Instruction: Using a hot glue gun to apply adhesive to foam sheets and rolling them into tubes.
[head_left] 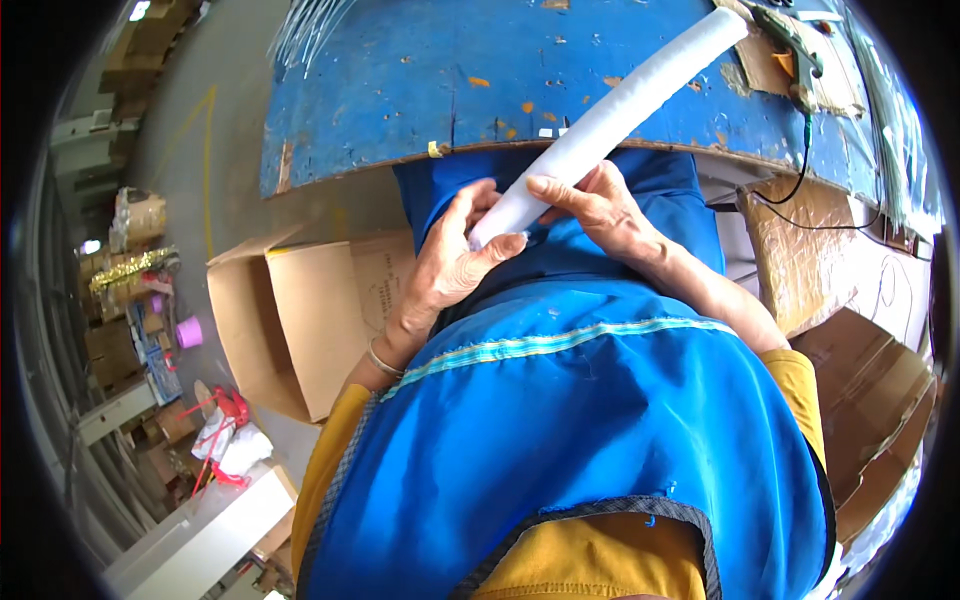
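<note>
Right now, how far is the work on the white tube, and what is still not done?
The white tube already looks fully rolled and lies across the blue table. In hand is its near end: the left hand pinches the tip while the right hand steadies it from above. The open cardboard box beside the person shows no tube inside, so nothing looks packed there yet.

Both hands on a long white roll at the blue table's edge.

I see my left hand [450, 265] and right hand [600, 210] gripping the lower end of the white roll [620, 115], which slants toward the upper right across the worn blue table [400, 90]; an open cardboard box [300, 320] sits at centre left.
</note>
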